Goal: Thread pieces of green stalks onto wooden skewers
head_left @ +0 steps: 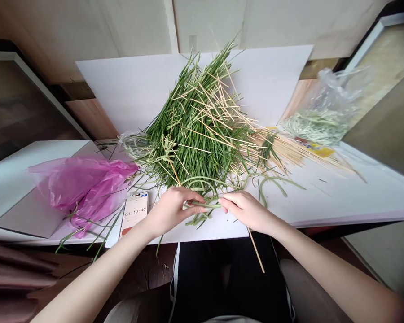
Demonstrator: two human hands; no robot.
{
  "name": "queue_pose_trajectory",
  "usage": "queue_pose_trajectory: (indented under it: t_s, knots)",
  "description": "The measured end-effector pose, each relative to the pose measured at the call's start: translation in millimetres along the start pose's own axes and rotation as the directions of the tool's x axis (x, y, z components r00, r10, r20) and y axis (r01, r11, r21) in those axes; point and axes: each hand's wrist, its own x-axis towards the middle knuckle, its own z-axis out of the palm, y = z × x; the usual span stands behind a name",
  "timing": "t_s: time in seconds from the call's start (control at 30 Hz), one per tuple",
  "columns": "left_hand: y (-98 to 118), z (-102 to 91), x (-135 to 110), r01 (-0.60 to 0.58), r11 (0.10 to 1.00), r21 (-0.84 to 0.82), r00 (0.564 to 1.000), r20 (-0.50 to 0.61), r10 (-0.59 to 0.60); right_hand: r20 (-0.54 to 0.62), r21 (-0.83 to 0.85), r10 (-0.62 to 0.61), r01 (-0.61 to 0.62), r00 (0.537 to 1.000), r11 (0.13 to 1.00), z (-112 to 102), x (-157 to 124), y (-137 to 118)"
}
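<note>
- Bare forearms (101, 268) reach in to slender, pliant green stems (213, 205) near the front edge of the white tabletop (353, 199).
- Left hand (178, 206): thumb and fingers almost meet around the stems; right hand (244, 206): thumb and forefinger pinch them, leaving hardly any gap.
- Bending or pulling too hard could snap or bruise these soft strands.
- Beneath the right hand, a stiff, thin stick (256, 251) juts past the edge; whether it is gripped, I cannot tell. If loose, a nudge could drop it.
- Smooth, straight pale sticks (286, 150) overlap the grassy heap (195, 166); a tug could make them slide.
</note>
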Motion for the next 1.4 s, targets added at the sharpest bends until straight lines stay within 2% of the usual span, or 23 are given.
queue_pose_trajectory:
  t_s: [0.1,0.23,0.37,0.43,0.47,0.53,0.63,0.73,0.8,0.87,0.93,1.0,1.03,1.1,1.17,1.27,1.3,1.37,1.4]
  knots:
    - [1,11.1,-6,-0.084,0.977,0.198,0.992,-0.08,0.102,0.086,0.093,0.019,-0.027,0.996,0.995,2,1,-1]
    - [0,17.9,-7,-0.239,0.886,0.396,0.956,-0.064,0.287,0.277,0.259,-0.031,-0.043,0.96,0.965,3,4,-8]
    - [4,20.8,-10,-0.412,0.65,0.638,0.878,0.086,0.471,0.419,0.413,-0.061,-0.13,0.906,0.902,6,6,-5]
    - [8,24.8,-13,-0.475,0.548,0.688,0.832,0.147,0.535,0.497,0.465,-0.066,-0.201,0.865,0.863,10,5,2]
    - [9,27.4,-15,-0.491,0.527,0.694,0.817,0.155,0.556,0.534,0.482,-0.072,-0.233,0.842,0.845,12,5,5]
    - [11,32.5,-17,-0.49,0.55,0.676,0.814,0.129,0.566,0.589,0.502,-0.089,-0.278,0.803,0.819,16,4,12]
    - [12,37.8,-16,-0.452,0.664,0.596,0.858,0.085,0.507,0.62,0.516,-0.123,-0.284,0.775,0.808,20,3,17]
    - [12,39.1,-13,-0.438,0.734,0.519,0.881,0.084,0.466,0.608,0.499,-0.152,-0.226,0.779,0.836,19,2,16]
    - [11,38.5,-13,-0.422,0.775,0.47,0.896,0.087,0.436,0.565,0.459,-0.159,-0.149,0.81,0.876,16,0,15]
    - [10,37.7,-14,-0.387,0.845,0.369,0.921,0.101,0.377,0.5,0.393,-0.167,-0.05,0.85,0.918,13,-3,13]
    - [8,37.5,-14,-0.326,0.929,0.176,0.943,0.136,0.305,0.432,0.306,-0.188,0.053,0.882,0.951,10,-6,10]
    - [6,38.3,-13,-0.2,0.975,-0.094,0.961,0.175,0.214,0.372,0.211,-0.22,0.149,0.902,0.966,8,-11,6]
    - [5,39.1,-12,-0.104,0.967,-0.234,0.968,0.2,0.153,0.341,0.161,-0.239,0.194,0.909,0.968,8,-13,4]
    - [4,42.2,-9,0.106,0.883,-0.458,0.966,0.257,0.017,0.272,0.05,-0.278,0.275,0.921,0.96,9,-17,1]
    - [9,47.7,-10,0.275,0.757,-0.593,0.947,0.304,-0.106,0.198,-0.085,-0.331,0.352,0.923,0.932,13,-21,0]
    - [27,61.6,-26,0.393,0.582,-0.712,0.92,0.306,-0.246,0.108,-0.305,-0.442,0.453,0.89,0.838,14,-32,5]
    - [35,67.5,-37,0.429,0.514,-0.743,0.902,0.324,-0.284,0.084,-0.368,-0.477,0.472,0.875,0.801,12,-38,8]
    - [48,79.5,-61,0.533,0.367,-0.762,0.833,0.397,-0.384,0.036,-0.479,-0.527,0.477,0.849,0.737,4,-51,16]
    - [53,84.2,-73,0.572,0.325,-0.753,0.808,0.45,-0.379,0.01,-0.534,-0.545,0.465,0.838,0.706,-1,-57,20]
